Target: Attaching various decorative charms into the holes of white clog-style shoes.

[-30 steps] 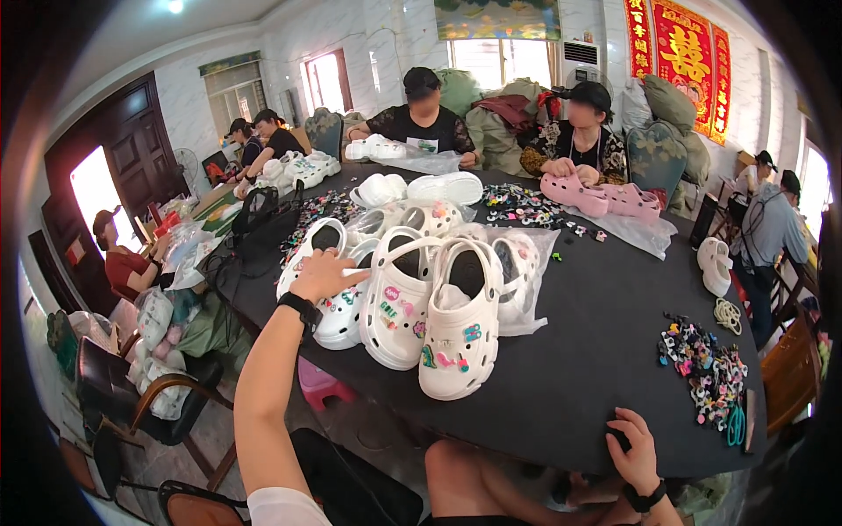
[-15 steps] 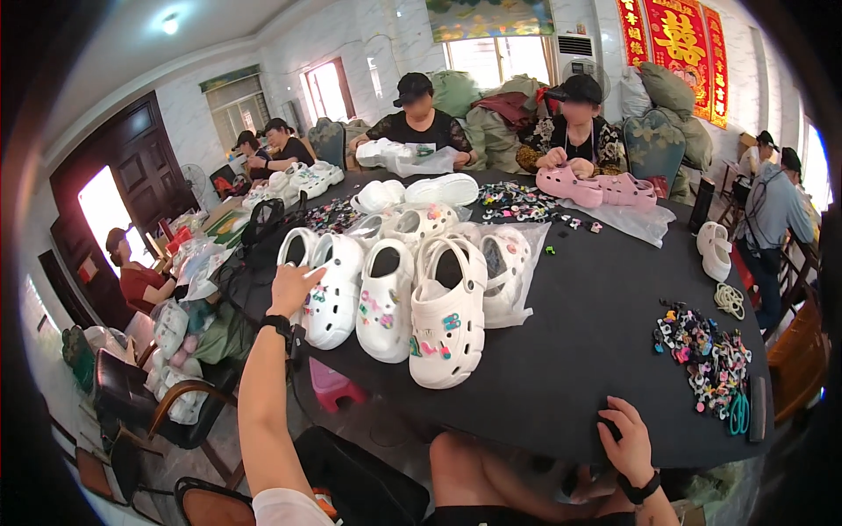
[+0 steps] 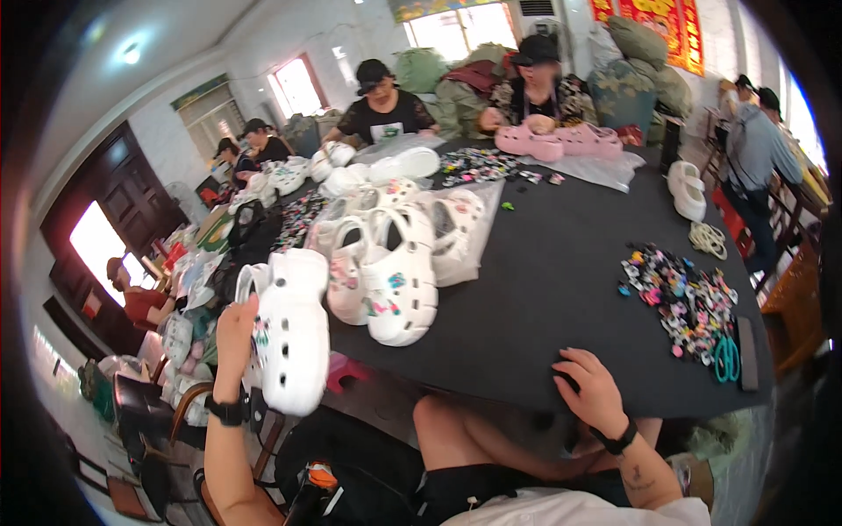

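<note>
Left hand (image 3: 235,337): gripping white clogs (image 3: 303,333);
Right hand (image 3: 589,386): loosely open, at the edge of the black table (image 3: 526,298);
Charm pile (image 3: 680,302): ahead and right of right hand

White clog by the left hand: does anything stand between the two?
Nothing visible does: the left hand grips the white clog directly. Other white clogs stand to its right on the black table, outside that grip.

Table (image 3: 544,280): black
Near clogs (image 3: 303,337), table's left: white
Far clogs (image 3: 530,144), across table: pink
Charm heap (image 3: 680,298), table's right: multicoloured
</note>
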A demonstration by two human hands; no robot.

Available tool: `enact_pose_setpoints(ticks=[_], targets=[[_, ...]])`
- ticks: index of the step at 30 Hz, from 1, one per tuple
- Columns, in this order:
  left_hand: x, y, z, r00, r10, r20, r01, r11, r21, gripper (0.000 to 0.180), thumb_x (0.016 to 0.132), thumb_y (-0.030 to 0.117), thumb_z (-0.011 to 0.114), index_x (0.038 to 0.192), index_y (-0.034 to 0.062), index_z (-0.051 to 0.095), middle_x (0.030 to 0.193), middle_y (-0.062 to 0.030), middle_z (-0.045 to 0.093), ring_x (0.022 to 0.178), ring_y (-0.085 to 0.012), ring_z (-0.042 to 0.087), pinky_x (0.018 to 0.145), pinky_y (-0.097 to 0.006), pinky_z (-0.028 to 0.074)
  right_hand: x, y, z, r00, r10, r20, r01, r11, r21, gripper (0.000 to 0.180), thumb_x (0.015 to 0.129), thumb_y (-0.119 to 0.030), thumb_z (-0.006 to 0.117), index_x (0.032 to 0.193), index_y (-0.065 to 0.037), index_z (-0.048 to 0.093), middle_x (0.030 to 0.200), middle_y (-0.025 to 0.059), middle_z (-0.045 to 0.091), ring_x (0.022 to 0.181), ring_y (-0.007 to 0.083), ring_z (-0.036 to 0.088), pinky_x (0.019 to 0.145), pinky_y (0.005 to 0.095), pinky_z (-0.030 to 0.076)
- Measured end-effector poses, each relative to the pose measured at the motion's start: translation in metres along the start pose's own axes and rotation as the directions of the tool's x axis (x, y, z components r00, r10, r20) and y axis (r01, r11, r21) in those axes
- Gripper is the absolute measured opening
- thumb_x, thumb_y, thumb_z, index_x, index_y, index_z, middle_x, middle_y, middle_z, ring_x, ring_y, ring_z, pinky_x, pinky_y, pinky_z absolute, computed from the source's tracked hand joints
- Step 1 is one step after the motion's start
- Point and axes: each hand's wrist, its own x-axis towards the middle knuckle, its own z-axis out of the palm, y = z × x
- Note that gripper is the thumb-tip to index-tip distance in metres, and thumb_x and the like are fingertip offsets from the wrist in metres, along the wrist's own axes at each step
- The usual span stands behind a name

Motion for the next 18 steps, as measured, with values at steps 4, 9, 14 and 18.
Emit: enact_pose_setpoints(ticks=[4,9,14,18], targets=[[-0.068,0.128,0.031,0.883,0.429,0.191,-0.379,0.891,-0.251,0.017,0.088,0.016,0.069,0.082,-0.0001,0.067,0.079,-0.0096,0.055,0.079,-0.0225,0.056,0.070,-0.034,0.043,-0.008,0.000,-0.017,0.999,-0.003,0.050,0.000,0.999,0.053,0.025,0.084,-0.012,0.071,0.108,-0.005,0.066,0.115,0.0136,0.065,0.111,0.0329,0.061,0.094,0.0407,0.051],[-0.129,0.237,0.080,0.683,0.636,0.360,-0.618,0.765,-0.178,0.020,0.077,0.025,0.075,0.075,0.0059,0.070,0.072,-0.0076,0.053,0.073,-0.0254,0.053,0.064,-0.035,0.043,-0.044,-0.012,-0.054,0.970,0.213,0.120,-0.244,0.805,0.540,0.034,0.093,-0.019,0.067,0.124,-0.007,0.062,0.120,0.0121,0.065,0.113,0.0301,0.061,0.095,0.0375,0.049],[-0.144,0.268,0.108,0.677,0.657,0.331,-0.569,0.753,-0.332,0.022,0.073,0.026,0.077,0.073,0.0050,0.070,0.070,-0.0066,0.053,0.071,-0.0258,0.052,0.064,-0.036,0.043,-0.086,0.005,-0.095,0.948,0.315,0.036,-0.285,0.796,0.535,0.038,0.092,-0.018,0.068,0.126,-0.005,0.060,0.123,0.0113,0.064,0.116,0.0258,0.061,0.096,0.0365,0.049],[-0.152,0.291,0.122,0.584,0.732,0.351,-0.683,0.677,-0.275,0.017,0.072,0.025,0.077,0.076,0.0095,0.072,0.072,-0.0049,0.056,0.072,-0.0247,0.053,0.063,-0.036,0.043,-0.098,-0.007,-0.101,0.927,0.345,0.145,-0.337,0.601,0.725,0.052,0.090,-0.016,0.070,0.137,-0.004,0.049,0.126,0.0142,0.062,0.122,0.0247,0.057,0.103,0.0375,0.044]])
